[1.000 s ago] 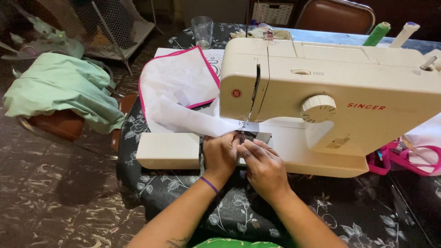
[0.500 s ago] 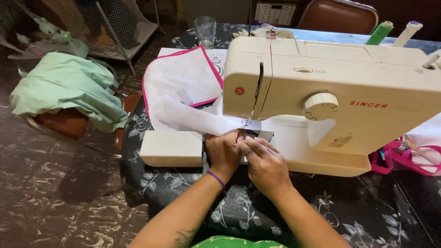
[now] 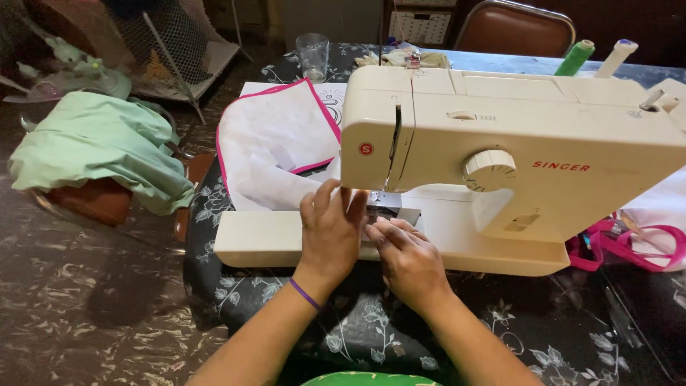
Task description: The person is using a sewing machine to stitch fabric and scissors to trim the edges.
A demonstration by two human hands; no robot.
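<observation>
Head view shows your two hands at one cream sewing machine (image 3: pixel 500 150) on the tabletop (image 3: pixel 572 336). Your left hand (image 3: pixel 330 232), with one purple band at the wrist, lies flat with fingers spread against the machine bed beside the needle. Your right hand (image 3: pixel 407 257) has its fingers drawn together at the needle plate (image 3: pixel 389 214); whether they pinch anything, you cannot tell. One white cloth with pink edging (image 3: pixel 275 146) lies behind. One clear glass (image 3: pixel 312 56) and two thread spools (image 3: pixel 575 57) stand further back.

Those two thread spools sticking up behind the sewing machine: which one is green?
The left spool is green. The spool beside it on the right is white with a bluish tip. Both tilt rightward.
</observation>
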